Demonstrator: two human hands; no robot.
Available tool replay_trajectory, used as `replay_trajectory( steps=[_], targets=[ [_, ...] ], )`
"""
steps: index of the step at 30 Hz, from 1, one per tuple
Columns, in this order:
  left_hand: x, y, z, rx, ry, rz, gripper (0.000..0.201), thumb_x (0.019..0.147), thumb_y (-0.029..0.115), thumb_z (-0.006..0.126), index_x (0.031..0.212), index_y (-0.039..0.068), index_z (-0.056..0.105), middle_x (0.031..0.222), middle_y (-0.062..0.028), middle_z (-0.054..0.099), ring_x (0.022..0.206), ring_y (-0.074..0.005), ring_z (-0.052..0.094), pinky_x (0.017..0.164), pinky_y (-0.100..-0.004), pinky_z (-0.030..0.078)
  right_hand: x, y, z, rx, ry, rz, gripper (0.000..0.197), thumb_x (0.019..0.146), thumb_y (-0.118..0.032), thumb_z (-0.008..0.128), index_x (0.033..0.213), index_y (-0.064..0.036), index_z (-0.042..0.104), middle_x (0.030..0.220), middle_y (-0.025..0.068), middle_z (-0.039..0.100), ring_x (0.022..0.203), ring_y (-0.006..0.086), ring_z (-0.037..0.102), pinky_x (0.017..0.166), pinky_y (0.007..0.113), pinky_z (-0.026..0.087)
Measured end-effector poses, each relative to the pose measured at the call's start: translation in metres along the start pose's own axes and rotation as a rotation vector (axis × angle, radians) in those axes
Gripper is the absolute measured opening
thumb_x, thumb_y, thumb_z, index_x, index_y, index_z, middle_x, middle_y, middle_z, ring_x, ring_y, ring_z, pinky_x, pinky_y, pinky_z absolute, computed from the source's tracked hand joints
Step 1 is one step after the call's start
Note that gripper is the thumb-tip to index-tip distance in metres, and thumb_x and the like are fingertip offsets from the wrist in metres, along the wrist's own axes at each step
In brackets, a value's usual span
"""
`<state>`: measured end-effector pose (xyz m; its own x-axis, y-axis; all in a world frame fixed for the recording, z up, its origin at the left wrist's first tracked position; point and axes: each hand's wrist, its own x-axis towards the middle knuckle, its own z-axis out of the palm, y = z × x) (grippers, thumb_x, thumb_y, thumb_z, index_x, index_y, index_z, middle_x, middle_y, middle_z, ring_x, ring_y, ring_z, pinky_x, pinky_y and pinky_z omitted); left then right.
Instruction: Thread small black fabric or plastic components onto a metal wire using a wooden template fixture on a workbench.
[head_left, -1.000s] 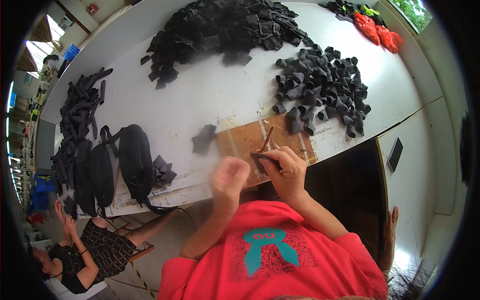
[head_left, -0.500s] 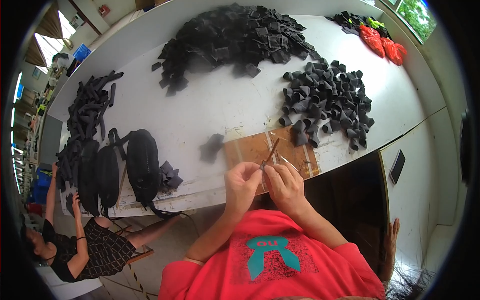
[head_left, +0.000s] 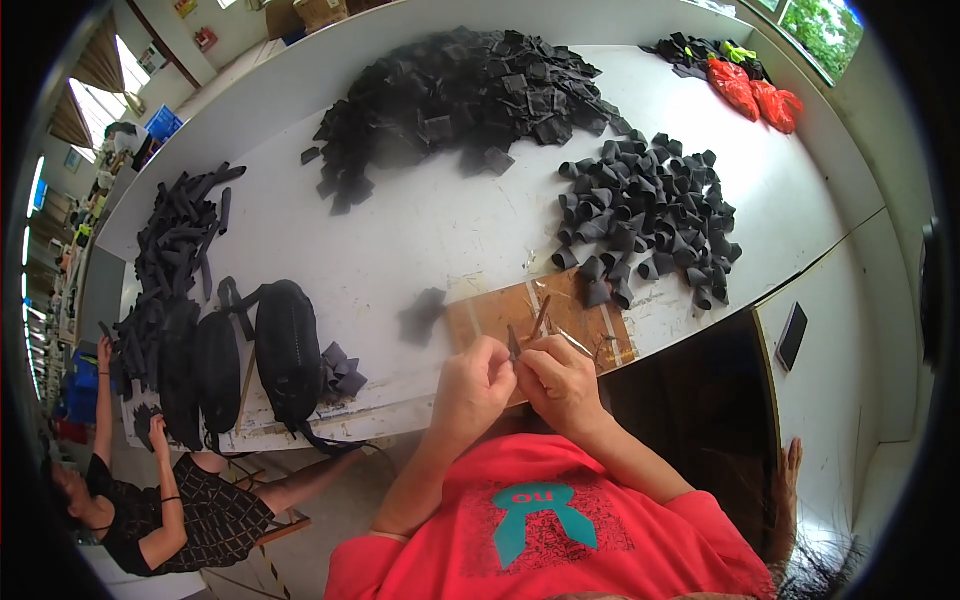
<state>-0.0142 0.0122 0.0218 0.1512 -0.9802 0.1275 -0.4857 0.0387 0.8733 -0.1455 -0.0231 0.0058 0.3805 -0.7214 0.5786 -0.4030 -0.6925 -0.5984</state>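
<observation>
My left hand [head_left: 472, 385] and my right hand [head_left: 558, 380] meet over the near edge of a brown board [head_left: 500, 312] on the white table [head_left: 440, 230]. Both pinch one small dark piece [head_left: 514, 345] held between the fingertips. A thin stick-like tool [head_left: 540, 318] rises from the board just behind my fingers; whether my right hand also grips it is unclear. A single flat black fabric piece [head_left: 421, 315] lies left of the board.
A pile of folded black pieces [head_left: 648, 215] lies right of the board, a larger black heap [head_left: 460, 95] farther back. Black straps [head_left: 175, 250] and dark bags [head_left: 285, 345] sit left. Red items [head_left: 755, 92] at the far corner. A seated person [head_left: 150, 500] lower left.
My hands have drawn together and back toward me, off the board's middle to its near edge. The left hand, earlier apart, now joins the right on the small piece.
</observation>
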Motion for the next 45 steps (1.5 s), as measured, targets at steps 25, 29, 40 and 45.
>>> replay_trajectory(
  steps=[25, 29, 40, 45],
  targets=[
    [-0.008, 0.006, 0.016, -0.727, 0.037, -0.325, 0.008, 0.081, 0.002, 0.058, 0.086, -0.004, 0.056, 0.070, -0.0024, 0.058, 0.061, -0.0057, 0.055, 0.054, -0.0176, 0.045, -0.003, -0.003, -0.006, 0.127, -0.049, 0.310, 0.010, 0.072, -0.005, 0.061, 0.077, -0.0012, 0.053, 0.073, 0.0127, 0.056, 0.064, 0.0301, 0.057, 0.055, 0.036, 0.047],
    [-0.010, -0.005, 0.017, -0.694, 0.028, -0.296, 0.008, 0.080, 0.001, 0.058, 0.086, -0.004, 0.057, 0.070, -0.0026, 0.058, 0.060, -0.0056, 0.055, 0.054, -0.0178, 0.045, -0.003, -0.001, -0.010, 0.294, -0.105, 0.469, 0.007, 0.073, -0.004, 0.060, 0.075, 0.0005, 0.054, 0.070, 0.0138, 0.056, 0.061, 0.0279, 0.056, 0.052, 0.032, 0.045],
    [-0.014, -0.011, 0.023, -0.413, 0.145, -0.087, 0.003, 0.078, -0.003, 0.058, 0.081, -0.003, 0.058, 0.066, 0.0010, 0.055, 0.056, -0.0022, 0.049, 0.049, -0.0162, 0.040, -0.003, -0.003, -0.009, 0.393, -0.041, 0.469, 0.008, 0.072, -0.002, 0.061, 0.076, -0.0002, 0.055, 0.070, 0.0089, 0.056, 0.055, 0.0189, 0.055, 0.050, 0.029, 0.044],
    [-0.013, -0.011, 0.043, -0.089, 0.416, 0.112, 0.006, 0.077, -0.004, 0.057, 0.083, -0.002, 0.056, 0.068, -0.0021, 0.057, 0.051, -0.0037, 0.050, 0.044, -0.0163, 0.039, -0.006, 0.005, 0.009, -0.034, 0.073, 0.130, 0.014, 0.064, 0.002, 0.060, 0.076, -0.0037, 0.056, 0.068, 0.0098, 0.052, 0.056, 0.0269, 0.055, 0.048, 0.034, 0.045]
  ],
)
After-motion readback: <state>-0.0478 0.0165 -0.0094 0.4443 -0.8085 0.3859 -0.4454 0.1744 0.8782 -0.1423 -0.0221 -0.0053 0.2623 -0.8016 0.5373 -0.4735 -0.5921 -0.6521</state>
